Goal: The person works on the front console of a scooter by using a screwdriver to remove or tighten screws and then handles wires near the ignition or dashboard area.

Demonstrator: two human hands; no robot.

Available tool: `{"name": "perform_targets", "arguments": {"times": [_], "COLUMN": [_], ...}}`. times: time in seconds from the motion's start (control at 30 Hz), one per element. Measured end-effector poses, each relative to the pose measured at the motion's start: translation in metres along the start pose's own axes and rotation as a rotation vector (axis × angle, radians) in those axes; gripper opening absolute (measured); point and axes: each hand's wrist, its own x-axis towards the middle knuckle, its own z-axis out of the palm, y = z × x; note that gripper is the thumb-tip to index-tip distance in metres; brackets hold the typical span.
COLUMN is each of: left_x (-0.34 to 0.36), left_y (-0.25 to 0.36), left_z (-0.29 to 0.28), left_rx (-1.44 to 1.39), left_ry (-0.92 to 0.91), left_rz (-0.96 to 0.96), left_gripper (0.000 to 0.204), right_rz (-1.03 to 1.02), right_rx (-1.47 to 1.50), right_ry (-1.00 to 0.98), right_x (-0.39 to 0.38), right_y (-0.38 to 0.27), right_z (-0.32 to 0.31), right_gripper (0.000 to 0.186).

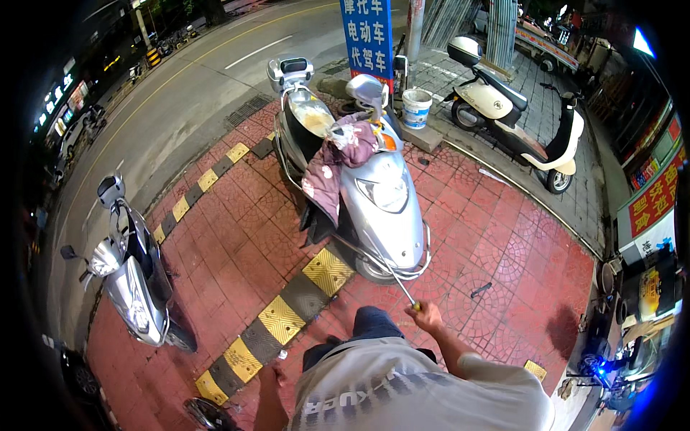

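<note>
My right hand (429, 315) is closed around the yellow-green handle of a long, thin-shafted screwdriver (404, 288). Its shaft points up and away, overlapping the front guard bar of a silver scooter (388, 223); whether the tip touches the scooter cannot be made out. The scooter stands upright facing me, with a purple padded cover (332, 169) draped over its handlebar and left side. My left hand (271, 376) hangs low beside my body, away from the scooter, its fingers too dim and small to read.
Yellow-and-black ramp blocks (280, 320) cross the red paving at left. Another silver scooter (136, 287) stands far left, a cream scooter (503, 108) at back right. A white bucket (416, 109) stands beside a blue sign (368, 39). A small dark object (481, 290) lies on the paving.
</note>
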Motion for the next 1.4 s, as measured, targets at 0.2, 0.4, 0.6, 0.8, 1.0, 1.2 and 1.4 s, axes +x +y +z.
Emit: {"name": "perform_targets", "arguments": {"times": [0.2, 0.4, 0.6, 0.8, 1.0, 1.2, 1.4], "left_x": [0.006, 0.067, 0.116, 0.244, 0.306, 0.220, 0.087], "left_y": [0.248, 0.318, 0.323, 0.364, 0.462, 0.597, 0.565], "left_z": [0.159, 0.437, 0.597, 0.644, 0.641, 0.779, 0.953], "left_rx": [-0.071, 0.182, 0.065, -0.726, -0.630, -0.158, 0.679], "left_ry": [-0.278, -0.977, -0.845, -0.850, -1.088, -1.124, -1.508], "left_rz": [0.143, 0.027, -0.380, -0.500, -0.130, 0.412, 1.342], "left_gripper": [0.016, 0.028, 0.035, 0.055, 0.055, 0.047, 0.040], "right_rz": [0.424, 0.474, 0.383, 0.495, 0.759, 0.814, 0.819], "right_rx": [0.328, 0.595, 0.522, 0.449, 0.708, 0.718, 0.618], "right_ry": [0.093, 0.293, 0.379, 0.607, 0.776, 0.921, 1.089], "right_x": [0.007, 0.147, 0.218, 0.199, 0.163, 0.182, 0.194], "right_y": [-0.061, -0.056, -0.156, -0.188, -0.190, -0.231, -0.272], "right_z": [0.035, 0.067, 0.010, -0.021, 0.043, 0.090, 0.161], "right_gripper": [0.033, 0.030, 0.030, 0.027, 0.026, 0.024, 0.032]}}
